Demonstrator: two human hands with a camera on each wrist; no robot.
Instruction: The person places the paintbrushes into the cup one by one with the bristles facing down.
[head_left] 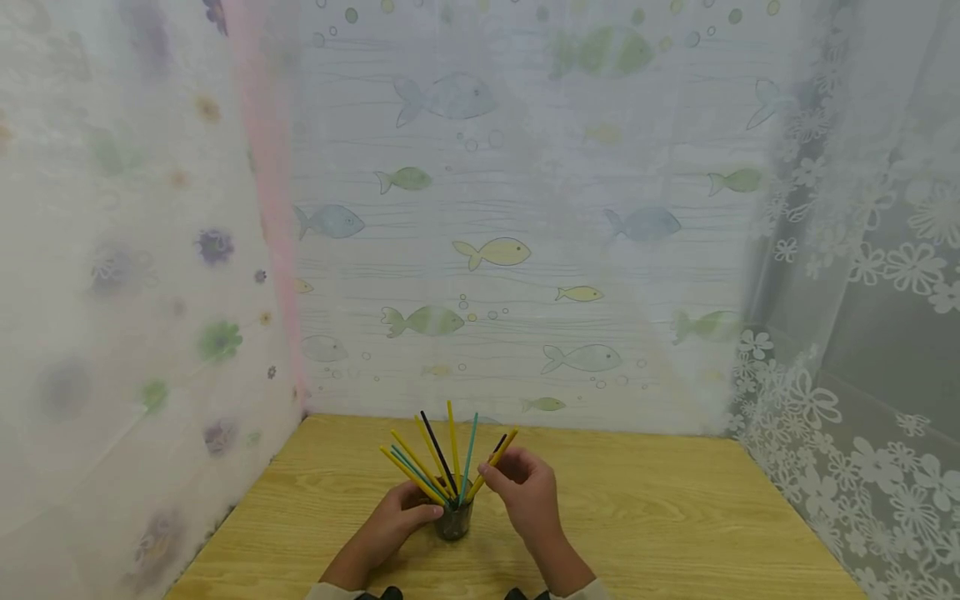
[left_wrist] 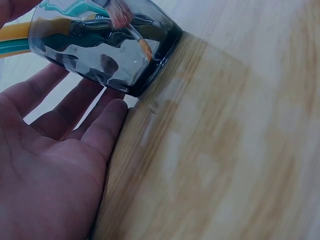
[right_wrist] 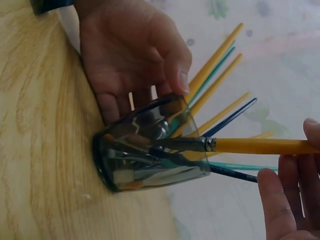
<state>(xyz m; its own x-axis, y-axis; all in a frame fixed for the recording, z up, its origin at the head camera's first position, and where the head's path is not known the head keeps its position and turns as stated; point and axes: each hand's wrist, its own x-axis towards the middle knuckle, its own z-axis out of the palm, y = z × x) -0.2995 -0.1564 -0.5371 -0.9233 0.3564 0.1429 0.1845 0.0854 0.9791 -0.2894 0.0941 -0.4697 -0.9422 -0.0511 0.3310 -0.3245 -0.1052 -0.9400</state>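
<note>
A smoky clear glass (head_left: 453, 527) stands on the wooden table with several paintbrushes in it, bristles down. My left hand (head_left: 397, 521) holds the glass from the left, thumb at the rim and fingers curved round the far side. My right hand (head_left: 534, 492) pinches the handle of a yellow paintbrush (right_wrist: 265, 145) between thumb and fingers. That brush leans right, its metal collar at the rim and its head still inside the glass. Other yellow, teal and dark blue handles fan out above the rim. Bristles (left_wrist: 119, 12) show through the glass in the left wrist view.
The wood-grain table (head_left: 637, 517) spreads out on both sides of the glass. A fish-patterned sheet (head_left: 495, 208) hangs behind it, with a flowered sheet (head_left: 112, 333) at left and a lacy flowered curtain (head_left: 862, 467) at right.
</note>
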